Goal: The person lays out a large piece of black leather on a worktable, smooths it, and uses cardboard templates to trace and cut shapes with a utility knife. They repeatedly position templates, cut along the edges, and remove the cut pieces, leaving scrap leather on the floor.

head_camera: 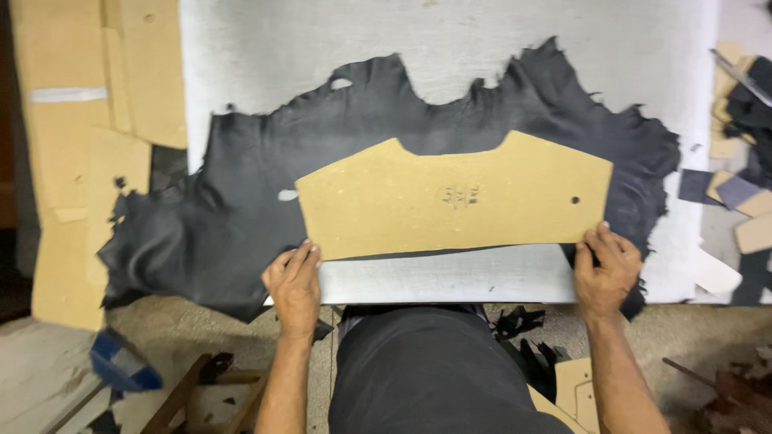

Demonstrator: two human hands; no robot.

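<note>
Cardboard pattern laid flat on a black hide, both my hands at its lower corners.

I press my left hand (294,279) spread and flat on the lower left corner of the tan cardboard pattern (454,197), and my right hand (605,269) fingers-down on the lower right corner, so it lies flush on the black leather hide (241,193). The hide spreads over the white cutting board (450,277), its ragged left side hanging past the board's left edge (offcuts (736,193) sit by the right edge). Neither hand grips anything.

A tan cardboard template (454,197) lies on black leather (233,201).
</note>
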